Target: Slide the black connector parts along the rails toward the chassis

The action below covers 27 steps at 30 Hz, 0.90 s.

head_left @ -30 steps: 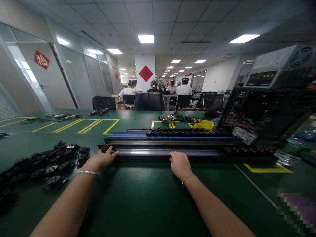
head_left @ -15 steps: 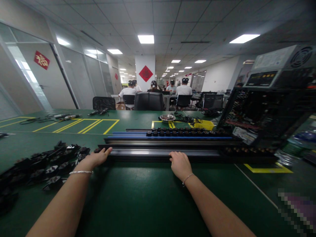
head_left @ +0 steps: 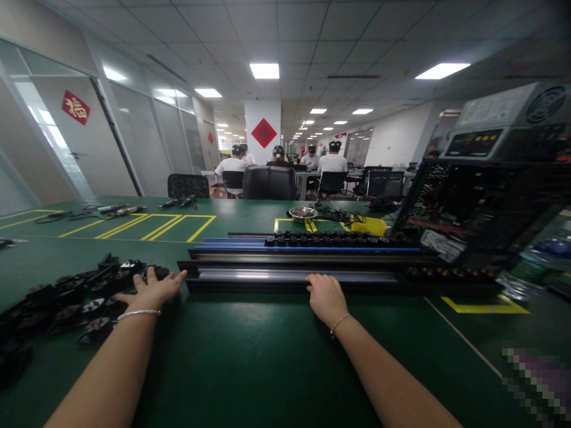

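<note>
My left hand (head_left: 154,288) is spread open beside the near end of the rails, at the edge of a pile of small black parts with metal pieces (head_left: 93,304). Nothing shows in its grasp. Fingers bent, my right hand (head_left: 326,298) grips the front edge of the nearest long black rail (head_left: 254,276), which has a shiny silvery channel. Several small copper-coloured and black parts (head_left: 446,271) sit at this rail's right end. Behind it lie another dark rail (head_left: 267,258) and a blue rail (head_left: 236,242) with a row of small black parts (head_left: 330,239).
An open computer case (head_left: 464,202) with a power supply (head_left: 499,122) on top stands at the right. A metal bowl (head_left: 303,214), a yellow tray (head_left: 369,226) and cables lie behind the rails. Corded tools (head_left: 120,210) are at the far left. People sit in the background.
My left hand has moved left, off the rail's left end toward the black parts, and its fingers have spread. My right hand keeps its place on the rail.
</note>
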Tool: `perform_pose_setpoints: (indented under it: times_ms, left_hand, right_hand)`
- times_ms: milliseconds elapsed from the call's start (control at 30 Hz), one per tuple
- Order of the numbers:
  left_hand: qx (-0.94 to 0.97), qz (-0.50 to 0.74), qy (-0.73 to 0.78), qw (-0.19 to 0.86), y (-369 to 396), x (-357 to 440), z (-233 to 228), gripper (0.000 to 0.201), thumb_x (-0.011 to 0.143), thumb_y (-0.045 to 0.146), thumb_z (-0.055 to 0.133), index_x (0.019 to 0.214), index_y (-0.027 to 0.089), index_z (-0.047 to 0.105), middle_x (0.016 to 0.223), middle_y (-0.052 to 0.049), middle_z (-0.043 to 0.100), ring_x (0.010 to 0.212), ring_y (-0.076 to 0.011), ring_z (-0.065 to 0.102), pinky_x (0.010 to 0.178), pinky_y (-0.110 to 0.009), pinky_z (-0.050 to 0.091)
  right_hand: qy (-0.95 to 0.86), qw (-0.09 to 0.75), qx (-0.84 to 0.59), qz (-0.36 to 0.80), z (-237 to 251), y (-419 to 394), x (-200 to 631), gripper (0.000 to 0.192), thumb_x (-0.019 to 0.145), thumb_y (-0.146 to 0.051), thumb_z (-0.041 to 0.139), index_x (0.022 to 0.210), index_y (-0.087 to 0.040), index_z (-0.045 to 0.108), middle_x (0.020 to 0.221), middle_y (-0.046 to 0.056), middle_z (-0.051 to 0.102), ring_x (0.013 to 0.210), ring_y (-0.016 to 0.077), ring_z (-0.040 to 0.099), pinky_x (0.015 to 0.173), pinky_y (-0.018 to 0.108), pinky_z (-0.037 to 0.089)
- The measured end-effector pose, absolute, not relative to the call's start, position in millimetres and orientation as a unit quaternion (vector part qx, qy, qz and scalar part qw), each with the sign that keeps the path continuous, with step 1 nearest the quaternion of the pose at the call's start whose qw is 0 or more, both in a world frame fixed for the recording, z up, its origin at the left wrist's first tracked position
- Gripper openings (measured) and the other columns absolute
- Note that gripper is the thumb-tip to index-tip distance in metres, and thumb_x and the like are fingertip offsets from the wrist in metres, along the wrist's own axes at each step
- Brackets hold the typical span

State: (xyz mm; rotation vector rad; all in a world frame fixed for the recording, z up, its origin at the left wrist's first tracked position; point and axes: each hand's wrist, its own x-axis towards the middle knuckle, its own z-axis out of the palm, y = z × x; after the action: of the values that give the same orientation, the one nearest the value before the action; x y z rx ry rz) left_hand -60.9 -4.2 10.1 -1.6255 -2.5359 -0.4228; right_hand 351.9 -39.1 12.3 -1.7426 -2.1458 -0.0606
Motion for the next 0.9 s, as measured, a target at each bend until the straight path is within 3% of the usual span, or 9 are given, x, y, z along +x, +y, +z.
perform_pose_setpoints:
  times_ms: [133, 233, 533, 767, 900]
  left_hand:
    - [-0.463, -0.129, -0.877, 0.007, -14, -56, 18, 0.063, 0.080, 0.064, 0.031, 0.116, 0.021, 0.059, 0.147, -0.014, 0.026, 0.132, -0.0491, 0.009, 0.086, -0.078, 0.015]
    - [-0.446, -0.157, -0.881, 0.036, -19, -57, 20, 0.057, 0.081, 0.059, 0.033, 0.117, 0.022, 0.058, 0.150, -0.012, 0.020, 0.133, -0.0479, 0.007, 0.088, -0.077, 0.017]
    - [-0.389, -0.215, -0.892, 0.088, -24, -66, 13, 0.043, 0.085, 0.039, 0.036, 0.116, 0.019, 0.057, 0.149, -0.017, 0.017, 0.136, -0.0409, 0.002, 0.097, -0.070, 0.013]
    - [-0.538, -0.253, -0.780, 0.197, -19, -17, 33, 0.045, 0.087, 0.034, 0.032, 0.116, 0.011, 0.057, 0.145, -0.018, 0.029, 0.135, -0.0374, 0.015, 0.103, -0.060, 0.021]
    - [-0.641, -0.239, -0.698, 0.211, -14, 38, 34, 0.043, 0.088, 0.035, 0.032, 0.119, 0.019, 0.056, 0.146, -0.009, 0.031, 0.137, -0.0266, 0.020, 0.107, -0.047, 0.024]
  right_hand:
    - [-0.763, 0.187, -0.617, -0.032, 11, -38, 352, 0.019, 0.083, -0.016, 0.046, 0.093, -0.020, 0.061, 0.094, 0.004, 0.065, 0.092, 0.0168, 0.052, 0.084, 0.029, 0.028]
    - [-0.763, 0.183, -0.620, -0.030, 10, -38, 352, 0.019, 0.084, -0.016, 0.046, 0.094, -0.021, 0.061, 0.094, 0.004, 0.065, 0.092, 0.0166, 0.052, 0.084, 0.029, 0.028]
    - [-0.764, 0.180, -0.619, -0.028, 11, -38, 353, 0.019, 0.084, -0.017, 0.045, 0.094, -0.020, 0.060, 0.094, 0.004, 0.064, 0.092, 0.0166, 0.052, 0.086, 0.029, 0.028]
    - [-0.771, 0.187, -0.608, -0.032, 12, -40, 353, 0.020, 0.084, -0.016, 0.044, 0.094, -0.020, 0.060, 0.094, 0.004, 0.064, 0.092, 0.0171, 0.053, 0.087, 0.030, 0.029]
    - [-0.768, 0.186, -0.612, -0.027, 13, -41, 353, 0.018, 0.083, -0.024, 0.047, 0.095, -0.020, 0.061, 0.094, 0.004, 0.064, 0.094, 0.0184, 0.052, 0.089, 0.031, 0.029]
